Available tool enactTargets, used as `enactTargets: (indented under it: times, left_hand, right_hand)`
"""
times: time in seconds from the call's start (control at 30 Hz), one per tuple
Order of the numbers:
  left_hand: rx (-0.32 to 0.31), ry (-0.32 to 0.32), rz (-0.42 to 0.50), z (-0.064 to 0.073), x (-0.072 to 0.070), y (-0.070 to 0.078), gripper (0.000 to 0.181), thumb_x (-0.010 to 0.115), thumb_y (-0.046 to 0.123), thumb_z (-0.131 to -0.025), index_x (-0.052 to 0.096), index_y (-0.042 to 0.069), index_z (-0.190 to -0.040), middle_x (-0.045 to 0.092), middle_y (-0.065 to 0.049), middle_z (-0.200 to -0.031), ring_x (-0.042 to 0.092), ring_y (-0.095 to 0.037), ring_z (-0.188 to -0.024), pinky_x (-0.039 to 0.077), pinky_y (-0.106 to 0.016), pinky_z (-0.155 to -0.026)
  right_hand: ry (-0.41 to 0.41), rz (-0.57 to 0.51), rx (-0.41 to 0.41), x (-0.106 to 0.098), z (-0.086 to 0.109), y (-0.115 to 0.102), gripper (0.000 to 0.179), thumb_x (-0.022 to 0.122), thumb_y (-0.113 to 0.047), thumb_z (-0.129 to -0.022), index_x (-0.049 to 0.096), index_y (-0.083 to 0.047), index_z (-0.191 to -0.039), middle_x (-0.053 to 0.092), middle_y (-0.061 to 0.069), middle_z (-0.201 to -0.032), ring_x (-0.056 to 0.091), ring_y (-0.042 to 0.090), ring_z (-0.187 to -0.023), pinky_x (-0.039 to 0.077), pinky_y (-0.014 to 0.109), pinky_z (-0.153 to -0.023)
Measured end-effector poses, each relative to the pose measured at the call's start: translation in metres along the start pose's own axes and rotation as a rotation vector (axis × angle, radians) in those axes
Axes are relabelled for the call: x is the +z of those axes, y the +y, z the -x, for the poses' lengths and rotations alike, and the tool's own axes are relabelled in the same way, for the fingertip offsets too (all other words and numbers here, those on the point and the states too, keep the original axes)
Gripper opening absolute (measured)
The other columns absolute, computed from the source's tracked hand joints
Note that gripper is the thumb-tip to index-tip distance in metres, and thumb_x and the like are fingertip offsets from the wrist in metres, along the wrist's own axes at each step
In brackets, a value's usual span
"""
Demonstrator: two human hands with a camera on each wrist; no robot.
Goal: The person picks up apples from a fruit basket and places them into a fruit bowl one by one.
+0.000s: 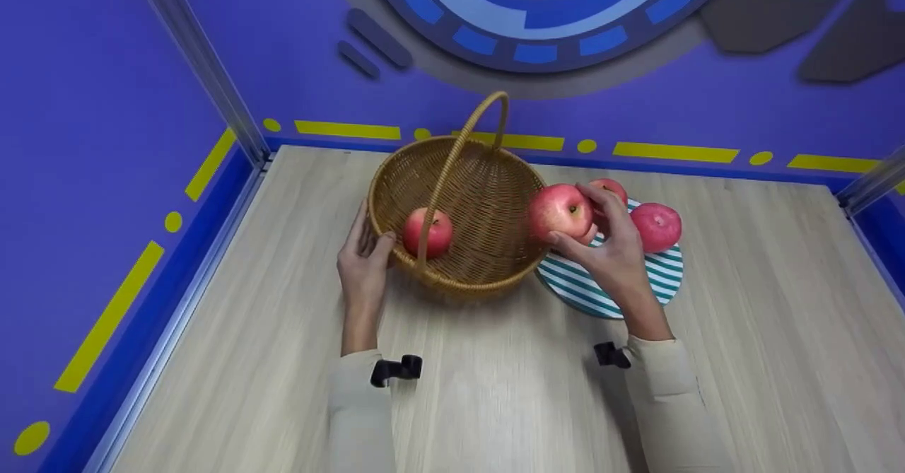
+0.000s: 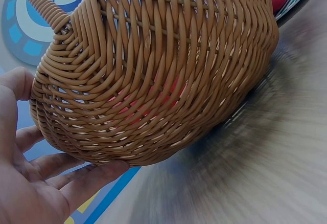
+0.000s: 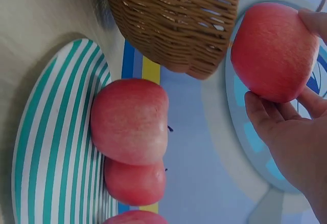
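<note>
My left hand [image 1: 363, 268] holds the brown wicker basket [image 1: 488, 218] by its left side, thumb at the rim and fingers against the outer weave [image 2: 153, 70]. The basket, with an arched handle [image 1: 458, 151], tilts so that its opening faces me. Inside it, a red apple [image 1: 437, 234] lies at the lower left. With thumb and fingertips, my right hand [image 1: 614, 250] grips another red apple [image 1: 555, 211], raised by the basket's right rim. In the right wrist view this apple [image 3: 273, 52] is clear of the plate.
A round plate [image 1: 583, 290] with green and white stripes lies right of the basket. Red apples [image 1: 657, 227] rest on it, one partly hidden behind my right hand. A patterned blue wall [image 1: 297, 49] stands behind the wooden table [image 1: 481, 388].
</note>
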State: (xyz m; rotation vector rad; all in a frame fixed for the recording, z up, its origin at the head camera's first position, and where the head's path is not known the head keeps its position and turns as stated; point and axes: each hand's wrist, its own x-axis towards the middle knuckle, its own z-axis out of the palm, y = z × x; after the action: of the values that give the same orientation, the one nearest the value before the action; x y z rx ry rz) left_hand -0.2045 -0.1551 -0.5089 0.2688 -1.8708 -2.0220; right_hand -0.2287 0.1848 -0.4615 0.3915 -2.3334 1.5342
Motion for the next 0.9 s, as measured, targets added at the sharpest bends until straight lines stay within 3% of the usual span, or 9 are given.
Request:
enactTargets:
  times: [0.13, 0.33, 0.5, 0.9]
  left_hand:
    - [0.001, 0.008, 0.009, 0.0, 0.0, 0.001, 0.069, 0.066, 0.008, -0.097, 0.048, 0.023, -0.162, 0.049, -0.008, -0.161, 0.052, -0.029, -0.143, 0.058, -0.033, -0.097]
    - [-0.003, -0.005, 0.03, 0.001, 0.002, 0.002, 0.069, 0.066, 0.006, -0.097, 0.048, 0.022, -0.162, 0.048, -0.009, -0.162, 0.051, -0.029, -0.144, 0.056, -0.033, -0.101]
    - [-0.009, -0.002, 0.025, 0.001, 0.001, 0.002, 0.07, 0.066, 0.007, -0.096, 0.048, 0.022, -0.162, 0.047, -0.009, -0.162, 0.05, -0.03, -0.145, 0.055, -0.033, -0.101]
    - [0.011, -0.023, 0.012, 0.002, 0.0, 0.0, 0.07, 0.064, 0.008, -0.098, 0.045, 0.024, -0.164, 0.044, -0.007, -0.164, 0.046, -0.026, -0.148, 0.054, -0.034, -0.103]
  right_hand:
    - [0.012, 0.017, -0.001, -0.008, 0.0, 0.001, 0.079, 0.093, -0.017, -0.084, 0.055, -0.005, -0.152, 0.058, 0.003, -0.146, 0.055, 0.016, -0.129, 0.051, 0.027, -0.105]
    - [0.048, 0.028, 0.013, -0.023, 0.002, 0.005, 0.078, 0.091, -0.014, -0.086, 0.054, -0.003, -0.153, 0.056, 0.007, -0.146, 0.055, 0.017, -0.127, 0.05, 0.02, -0.104]
    - [0.099, 0.003, 0.026, -0.035, 0.003, 0.009, 0.074, 0.089, -0.01, -0.088, 0.054, -0.001, -0.152, 0.057, 0.011, -0.144, 0.057, 0.02, -0.127, 0.05, 0.021, -0.105]
    - [0.133, 0.159, 0.09, -0.058, 0.006, 0.024, 0.076, 0.089, -0.017, -0.088, 0.052, 0.001, -0.152, 0.055, 0.014, -0.145, 0.053, 0.026, -0.133, 0.049, 0.032, -0.11]
